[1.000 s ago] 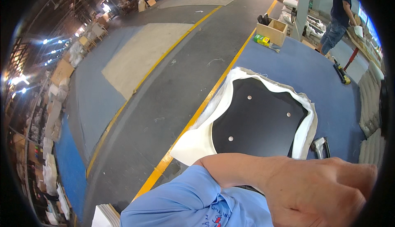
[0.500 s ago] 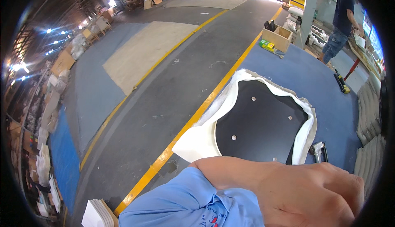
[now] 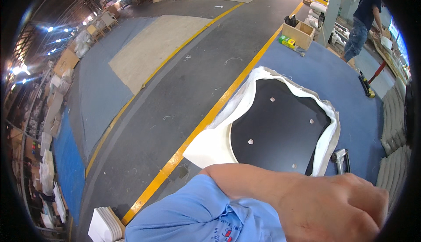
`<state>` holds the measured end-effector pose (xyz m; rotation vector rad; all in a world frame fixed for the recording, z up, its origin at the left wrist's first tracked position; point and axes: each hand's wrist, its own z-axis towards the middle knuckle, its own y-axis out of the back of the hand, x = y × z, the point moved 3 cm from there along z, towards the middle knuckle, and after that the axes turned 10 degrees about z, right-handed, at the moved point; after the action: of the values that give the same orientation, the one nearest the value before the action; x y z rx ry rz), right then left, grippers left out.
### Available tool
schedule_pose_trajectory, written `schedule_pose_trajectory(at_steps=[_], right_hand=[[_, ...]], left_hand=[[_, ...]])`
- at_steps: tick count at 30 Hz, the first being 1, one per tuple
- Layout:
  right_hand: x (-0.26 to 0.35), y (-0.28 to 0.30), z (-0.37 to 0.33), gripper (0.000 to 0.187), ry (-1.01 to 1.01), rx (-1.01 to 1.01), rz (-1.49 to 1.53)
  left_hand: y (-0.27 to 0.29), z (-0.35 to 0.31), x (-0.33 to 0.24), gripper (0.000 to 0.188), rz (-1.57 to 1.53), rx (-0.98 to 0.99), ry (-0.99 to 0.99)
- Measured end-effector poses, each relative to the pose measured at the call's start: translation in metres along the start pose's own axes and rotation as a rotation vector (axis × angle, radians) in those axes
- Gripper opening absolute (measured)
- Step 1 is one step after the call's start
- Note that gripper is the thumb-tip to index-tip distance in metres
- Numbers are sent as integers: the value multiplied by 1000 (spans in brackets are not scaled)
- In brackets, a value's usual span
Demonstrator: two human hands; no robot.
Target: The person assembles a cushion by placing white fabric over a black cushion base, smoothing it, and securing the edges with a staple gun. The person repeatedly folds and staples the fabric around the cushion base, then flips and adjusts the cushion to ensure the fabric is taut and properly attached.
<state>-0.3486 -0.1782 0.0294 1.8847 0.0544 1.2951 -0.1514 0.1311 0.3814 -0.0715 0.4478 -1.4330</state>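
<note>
1. black panel, white fabric around its edge; on bench, just beyond left hand.
2. left hand: fingers curled; grip cannot be told. right hand: out of view, state unknown.
3. silver tool: near, beyond left hand.
4. wooden box: farthest beyond.

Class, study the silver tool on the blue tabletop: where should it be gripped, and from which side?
Probably around the slim shaft of the silver tool, just below its wider head, coming down from the right: bare blue tabletop leaves room there, while white fabric lies close on its left. The hand seems to hide its lower end.
</note>
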Motion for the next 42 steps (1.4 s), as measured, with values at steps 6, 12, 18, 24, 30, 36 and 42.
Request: schedule_pose_trajectory(at_steps=[6, 12, 18, 24, 30, 36, 42], right_hand=[[-16, -36, -17, 28, -365, 76, 595], [-50, -63, -16, 36, -477, 156, 1115], [-60, -81, -38, 35, -593, -51, 1438], [-57, -84, -28, 34, -588, -1, 1402], [-60, -90, -30, 32, -568, 4, 1431], [-49, -107, -15, 31, -547, 20, 1454], [-53, -75, 1, 30, -510, 36, 1305]], left_hand=[[126, -75, 10, 12, 1064, 252, 597], [370, -199, -121, 38, 2040, -251, 1382], [374, -325, -126, 47, 838, -824, 1801], [351, -340, -117, 52, 542, -777, 1686], [333, -330, -112, 55, 444, -862, 1647], [311, -294, -112, 56, 760, -890, 1578], [261, -237, -123, 53, 543, -799, 1465]])
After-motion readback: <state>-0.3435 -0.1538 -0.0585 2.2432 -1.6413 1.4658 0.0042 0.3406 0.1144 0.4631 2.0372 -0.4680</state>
